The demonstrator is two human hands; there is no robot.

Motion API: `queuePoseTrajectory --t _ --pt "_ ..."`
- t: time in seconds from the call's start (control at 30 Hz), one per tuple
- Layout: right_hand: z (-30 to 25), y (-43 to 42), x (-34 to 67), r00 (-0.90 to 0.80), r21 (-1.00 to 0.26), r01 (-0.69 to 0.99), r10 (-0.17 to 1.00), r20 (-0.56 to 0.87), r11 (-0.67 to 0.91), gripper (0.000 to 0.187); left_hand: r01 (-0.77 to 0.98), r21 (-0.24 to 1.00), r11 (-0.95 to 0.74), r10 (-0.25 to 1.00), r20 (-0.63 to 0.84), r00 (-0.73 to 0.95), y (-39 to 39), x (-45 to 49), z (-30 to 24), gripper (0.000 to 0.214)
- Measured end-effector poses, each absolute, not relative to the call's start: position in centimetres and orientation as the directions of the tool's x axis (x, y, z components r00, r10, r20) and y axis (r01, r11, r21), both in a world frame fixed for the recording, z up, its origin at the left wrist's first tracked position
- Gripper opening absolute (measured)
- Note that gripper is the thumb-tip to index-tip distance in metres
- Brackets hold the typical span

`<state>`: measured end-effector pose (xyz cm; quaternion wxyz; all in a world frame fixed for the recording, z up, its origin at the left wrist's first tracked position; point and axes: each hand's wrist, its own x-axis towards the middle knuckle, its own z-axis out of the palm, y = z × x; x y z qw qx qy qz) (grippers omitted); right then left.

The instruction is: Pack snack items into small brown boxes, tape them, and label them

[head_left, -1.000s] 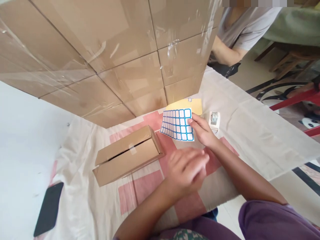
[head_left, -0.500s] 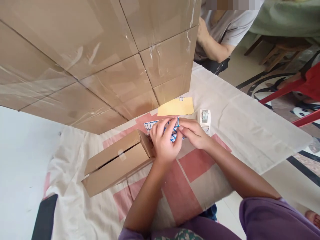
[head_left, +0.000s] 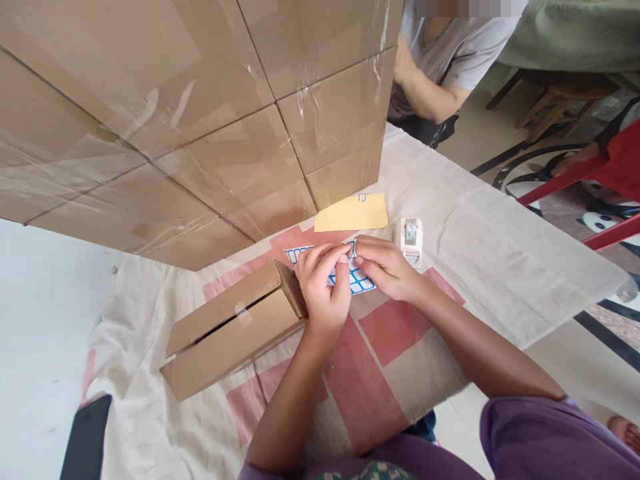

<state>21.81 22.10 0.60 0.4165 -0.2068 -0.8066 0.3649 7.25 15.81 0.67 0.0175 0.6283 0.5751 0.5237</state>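
Observation:
A sheet of blue-bordered sticky labels [head_left: 361, 280] lies on the cloth, partly hidden under both hands. Between the fingertips shows a small blue-edged sticky label [head_left: 353, 249]; whether it is fully off the sheet cannot be told. My left hand [head_left: 324, 280] is closed, its thumb and forefinger pinched at the label's left edge. From the other side, my right hand [head_left: 387, 268] grips it between thumb and forefinger. A long, closed cardboard box [head_left: 235, 323] rests just left of my left hand. Beyond the hands lies a yellow card [head_left: 351, 215] with one small label near its top edge.
Taped cardboard boxes [head_left: 215, 133] form a tall stack behind the work spot. A white dispenser-like device [head_left: 411, 243] stands right of my right hand. Across the table sits another person [head_left: 435, 80]. A red chair frame [head_left: 613, 200] is at the far right.
My left thumb and forefinger have come together at the label. The sheet, bent up between the hands before, now lies flatter with more of its grid showing.

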Motion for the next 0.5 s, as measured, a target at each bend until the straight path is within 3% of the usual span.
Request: queuePoseTrajectory --t 0.1,0.23,0.37,0.5 --pt "0.5 22.9 22.1 -0.552 -0.797 0.101 0.700 0.453 0.595 0.033 0.603 0.712 -0.358 0.691 0.637 -0.341 15.9 7.0 1.5 0.026" --pt "1.1 24.1 22.6 -0.538 -0.825 0.201 0.763 0.358 0.528 0.036 0.702 0.626 -0.340 0.693 0.671 -0.263 16.0 6.9 2.3 0.023" --pt "1.9 24.0 22.7 -0.618 -0.812 0.083 0.669 0.413 0.578 0.033 0.813 0.511 -0.280 0.734 0.659 -0.162 16.1 7.1 2.0 0.026" --pt "2.1 23.2 22.4 -0.659 -0.799 0.011 0.605 0.447 0.601 0.026 0.791 0.509 -0.339 0.710 0.690 -0.140 16.1 7.0 1.8 0.016"
